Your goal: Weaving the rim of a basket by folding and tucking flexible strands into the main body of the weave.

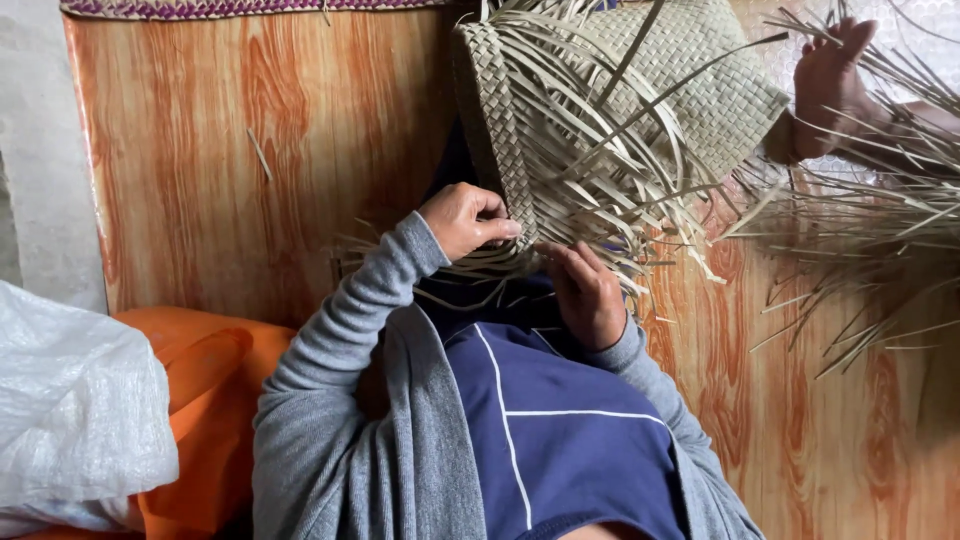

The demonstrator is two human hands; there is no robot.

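Head view: left hand [468, 220] pinches the basket [610, 110] rim at 12 o'clock; right hand [588, 295], fingers curled on loose strips [600, 230], sits at 1 o'clock. Weaving the rim seems underway; tucking a strip likely needs a steady pinch.

woven mat [640, 100] on floor [250, 150], bag [70, 400] left
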